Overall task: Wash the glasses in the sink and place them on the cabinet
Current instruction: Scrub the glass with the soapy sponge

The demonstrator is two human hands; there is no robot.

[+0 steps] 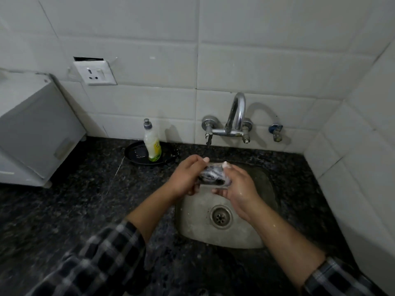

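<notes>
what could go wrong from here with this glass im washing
1. The glass lies sideways between the left hand and right hand, with foam on it, so it may slip and crack against the steel sink.
2. The dish soap bottle stands near the left hand, so a wide move could tip it.

A home kitchen: steel sink (pixel 192 223) set in dark granite counter (pixel 74 199), wall tap (pixel 233 122), dish-soap bottle (pixel 152 144).

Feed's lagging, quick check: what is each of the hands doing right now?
Left hand: closed, gripping one end of the soapy glass over the sink.
Right hand: closed, holding the same glass's other end.
</notes>
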